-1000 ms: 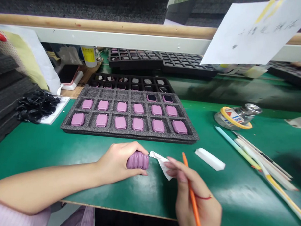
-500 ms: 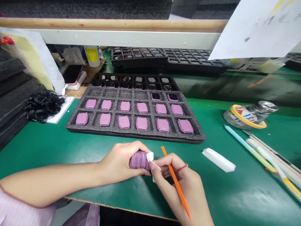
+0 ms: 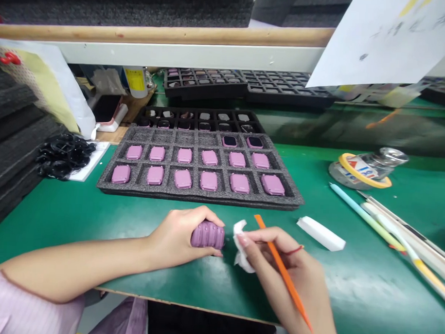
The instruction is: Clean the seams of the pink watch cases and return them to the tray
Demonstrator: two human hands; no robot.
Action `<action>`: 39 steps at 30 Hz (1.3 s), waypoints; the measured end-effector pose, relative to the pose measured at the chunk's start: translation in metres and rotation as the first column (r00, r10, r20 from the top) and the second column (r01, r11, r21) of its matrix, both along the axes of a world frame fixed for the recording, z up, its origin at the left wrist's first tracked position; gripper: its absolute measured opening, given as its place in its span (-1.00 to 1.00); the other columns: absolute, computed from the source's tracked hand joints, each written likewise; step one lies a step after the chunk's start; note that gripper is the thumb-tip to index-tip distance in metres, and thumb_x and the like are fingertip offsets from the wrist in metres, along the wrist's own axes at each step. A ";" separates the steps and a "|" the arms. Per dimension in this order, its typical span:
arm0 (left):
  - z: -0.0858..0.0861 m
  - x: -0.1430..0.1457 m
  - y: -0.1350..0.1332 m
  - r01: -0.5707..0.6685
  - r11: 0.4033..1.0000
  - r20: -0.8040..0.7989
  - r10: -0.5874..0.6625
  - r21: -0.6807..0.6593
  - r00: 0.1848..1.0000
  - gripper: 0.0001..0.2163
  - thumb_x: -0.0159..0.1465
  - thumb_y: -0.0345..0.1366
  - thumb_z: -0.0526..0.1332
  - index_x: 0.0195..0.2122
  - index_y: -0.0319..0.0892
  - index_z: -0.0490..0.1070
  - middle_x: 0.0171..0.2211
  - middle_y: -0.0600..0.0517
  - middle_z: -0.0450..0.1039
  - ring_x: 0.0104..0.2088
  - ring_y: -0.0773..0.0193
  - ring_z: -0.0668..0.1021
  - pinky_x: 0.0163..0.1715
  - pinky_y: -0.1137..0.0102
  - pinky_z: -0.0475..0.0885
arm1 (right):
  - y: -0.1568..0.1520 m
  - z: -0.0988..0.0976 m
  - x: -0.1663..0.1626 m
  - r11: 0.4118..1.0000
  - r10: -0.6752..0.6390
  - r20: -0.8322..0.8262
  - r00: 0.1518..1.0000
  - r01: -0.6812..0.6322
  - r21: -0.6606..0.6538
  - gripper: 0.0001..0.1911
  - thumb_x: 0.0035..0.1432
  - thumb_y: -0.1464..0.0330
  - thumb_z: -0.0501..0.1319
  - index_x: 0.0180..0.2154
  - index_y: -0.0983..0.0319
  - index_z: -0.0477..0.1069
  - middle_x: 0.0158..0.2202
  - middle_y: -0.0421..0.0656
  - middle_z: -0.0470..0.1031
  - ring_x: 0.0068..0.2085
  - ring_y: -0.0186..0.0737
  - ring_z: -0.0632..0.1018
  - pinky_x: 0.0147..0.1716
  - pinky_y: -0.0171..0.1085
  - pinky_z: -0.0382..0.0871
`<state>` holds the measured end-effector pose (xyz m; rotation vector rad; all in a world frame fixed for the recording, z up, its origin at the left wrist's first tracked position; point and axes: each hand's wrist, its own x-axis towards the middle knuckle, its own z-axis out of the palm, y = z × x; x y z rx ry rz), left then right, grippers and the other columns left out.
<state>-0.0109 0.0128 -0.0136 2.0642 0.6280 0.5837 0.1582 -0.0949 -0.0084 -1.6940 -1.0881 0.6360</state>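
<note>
My left hand (image 3: 178,235) is closed around a stack of purple watch cases (image 3: 207,234), resting on the green table (image 3: 96,216). My right hand (image 3: 288,276) sits just to the right of the stack. It pinches a small white cloth (image 3: 239,245) at the fingertips and also holds an orange stick (image 3: 282,271) that slants back along the hand. The cloth is a short gap away from the end of the stack.
A grey foam tray (image 3: 199,198) with rows of purple watch cases lies behind the hands, with black trays further back. A white block (image 3: 320,234), pencils and sticks (image 3: 381,223), and a tape roll on a metal dish (image 3: 364,169) lie right. Black rings (image 3: 62,156) are piled left.
The right hand brought the white cloth against the end of the purple stack, then drew it back a little to the right. The left hand kept hold of the stack.
</note>
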 end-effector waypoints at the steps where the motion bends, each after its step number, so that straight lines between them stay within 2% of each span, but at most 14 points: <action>1: 0.000 0.000 0.000 -0.001 1.000 0.000 0.001 0.000 1.000 -0.66 0.11 -0.22 0.48 -0.13 -0.13 0.44 -0.16 0.03 0.63 -0.15 0.20 0.66 -0.11 0.37 0.50 | 0.001 -0.002 -0.004 0.999 0.037 0.008 0.999 -0.037 0.029 -0.77 0.17 0.17 0.28 -0.43 0.17 0.47 -0.65 -0.27 0.43 -0.62 -0.37 0.45 -0.63 -0.44 0.29; 4: 0.001 0.001 0.001 0.002 1.000 -0.003 -0.002 0.000 1.000 -0.67 0.13 -0.23 0.46 -0.13 -0.14 0.44 -0.17 0.03 0.63 -0.14 0.21 0.67 -0.12 0.39 0.50 | 0.005 -0.003 -0.007 0.987 0.145 0.109 0.983 -0.152 0.058 -0.81 0.19 0.26 0.24 -0.46 0.17 0.43 -0.63 -0.27 0.46 -0.61 -0.36 0.47 -0.59 -0.42 0.33; 6: 0.001 0.001 0.002 0.002 1.000 -0.007 -0.002 -0.003 1.000 -0.64 0.10 -0.20 0.48 -0.14 -0.14 0.45 -0.17 0.03 0.63 -0.15 0.20 0.66 -0.12 0.38 0.50 | 0.006 -0.001 0.000 0.989 0.125 0.210 0.970 -0.139 0.052 -0.81 0.19 0.26 0.24 -0.46 0.17 0.44 -0.62 -0.25 0.47 -0.60 -0.34 0.48 -0.58 -0.40 0.34; 8: 0.001 0.000 0.002 -0.007 1.000 -0.017 0.007 -0.007 1.000 -0.62 0.08 -0.19 0.50 -0.14 -0.13 0.45 -0.16 0.03 0.63 -0.15 0.19 0.66 -0.12 0.37 0.50 | 0.006 0.000 0.008 0.996 0.037 0.263 0.964 -0.056 0.066 -0.82 0.19 0.24 0.25 -0.43 0.17 0.46 -0.61 -0.24 0.48 -0.59 -0.32 0.50 -0.56 -0.38 0.34; 10: 0.001 0.000 0.002 -0.009 1.000 -0.028 0.009 -0.014 1.000 -0.62 0.07 -0.19 0.50 -0.14 -0.13 0.45 -0.16 0.03 0.63 -0.16 0.19 0.66 -0.12 0.36 0.50 | 0.005 0.001 0.010 0.996 -0.012 0.216 0.976 -0.008 0.091 -0.82 0.18 0.22 0.28 -0.39 0.17 0.47 -0.58 -0.23 0.50 -0.57 -0.32 0.51 -0.55 -0.38 0.36; 14: 0.002 0.000 0.003 -0.016 0.998 -0.030 0.014 -0.054 0.999 -0.64 0.07 -0.21 0.50 -0.15 -0.12 0.46 -0.17 0.05 0.63 -0.16 0.20 0.66 -0.12 0.37 0.50 | 0.008 -0.005 0.005 0.987 0.124 0.044 0.991 -0.127 0.098 -0.83 0.19 0.24 0.28 -0.40 0.17 0.49 -0.51 -0.21 0.53 -0.54 -0.32 0.50 -0.54 -0.38 0.36; 16: 0.004 0.000 0.004 -0.037 0.996 -0.040 0.034 -0.075 0.999 -0.61 0.04 -0.20 0.52 -0.15 -0.12 0.46 -0.18 0.05 0.63 -0.18 0.21 0.66 -0.14 0.37 0.50 | 0.011 -0.007 0.005 0.992 0.069 0.027 0.997 -0.071 0.103 -0.84 0.19 0.24 0.29 -0.38 0.18 0.50 -0.48 -0.18 0.54 -0.52 -0.31 0.51 -0.53 -0.37 0.37; 18: 0.005 0.000 0.004 -0.043 0.995 -0.048 0.039 -0.085 0.998 -0.60 0.01 -0.19 0.53 -0.16 -0.12 0.47 -0.19 0.06 0.63 -0.20 0.21 0.65 -0.15 0.37 0.51 | 0.014 -0.007 0.007 0.991 0.031 0.028 0.999 -0.034 0.126 -0.85 0.18 0.24 0.30 -0.36 0.18 0.50 -0.47 -0.18 0.53 -0.49 -0.30 0.52 -0.50 -0.35 0.39; 22: 0.005 0.000 0.006 -0.039 0.994 -0.053 0.034 -0.098 0.998 -0.60 0.02 -0.18 0.52 -0.17 -0.13 0.47 -0.20 0.05 0.63 -0.20 0.20 0.65 -0.15 0.36 0.51 | 0.017 -0.004 0.009 0.970 0.148 0.134 0.980 -0.170 0.172 -0.87 0.20 0.30 0.28 -0.40 0.17 0.50 -0.44 -0.19 0.55 -0.44 -0.29 0.55 -0.41 -0.34 0.42; 26: 0.006 0.000 0.006 -0.055 0.993 -0.063 0.048 -0.107 0.997 -0.58 0.00 -0.15 0.53 -0.17 -0.13 0.47 -0.19 0.03 0.63 -0.22 0.19 0.65 -0.18 0.35 0.51 | 0.017 -0.001 0.009 0.984 0.023 0.195 0.981 -0.057 0.171 -0.88 0.23 0.30 0.26 -0.36 0.18 0.48 -0.43 -0.17 0.54 -0.43 -0.28 0.53 -0.40 -0.32 0.40; 30: 0.006 -0.001 0.006 -0.023 0.995 -0.037 0.020 -0.092 0.999 -0.60 0.02 -0.15 0.52 -0.17 -0.13 0.46 -0.19 0.03 0.63 -0.20 0.19 0.66 -0.14 0.34 0.52 | 0.016 0.001 0.009 0.962 0.219 0.177 0.959 -0.243 0.123 -0.83 0.25 0.27 0.24 -0.40 0.17 0.48 -0.46 -0.20 0.53 -0.46 -0.30 0.51 -0.43 -0.34 0.39; 34: 0.006 -0.001 0.006 -0.029 0.995 -0.035 0.026 -0.095 0.999 -0.59 0.01 -0.18 0.53 -0.17 -0.14 0.46 -0.18 0.02 0.63 -0.20 0.20 0.65 -0.14 0.34 0.52 | 0.017 -0.002 0.022 0.994 0.088 0.182 0.979 -0.099 0.049 -0.71 0.23 0.12 0.23 -0.39 0.19 0.46 -0.49 -0.15 0.52 -0.49 -0.26 0.50 -0.45 -0.30 0.40; 37: 0.005 -0.001 0.006 0.005 0.997 -0.009 -0.006 -0.073 1.000 -0.60 0.03 -0.19 0.52 -0.16 -0.13 0.46 -0.17 0.02 0.62 -0.20 0.22 0.65 -0.13 0.35 0.52 | 0.015 -0.005 0.033 0.995 0.098 0.134 0.986 -0.098 -0.003 -0.64 0.20 0.03 0.25 -0.37 0.20 0.47 -0.49 -0.14 0.53 -0.48 -0.23 0.52 -0.44 -0.28 0.41; 39: 0.005 -0.002 0.006 0.018 0.998 0.000 -0.019 -0.053 1.000 -0.61 0.04 -0.20 0.52 -0.15 -0.14 0.45 -0.17 0.02 0.62 -0.20 0.23 0.65 -0.13 0.36 0.52 | 0.012 -0.008 0.036 0.997 0.077 0.153 0.985 -0.074 -0.024 -0.66 0.21 0.05 0.24 -0.32 0.20 0.49 -0.44 -0.12 0.56 -0.44 -0.22 0.55 -0.42 -0.28 0.42</action>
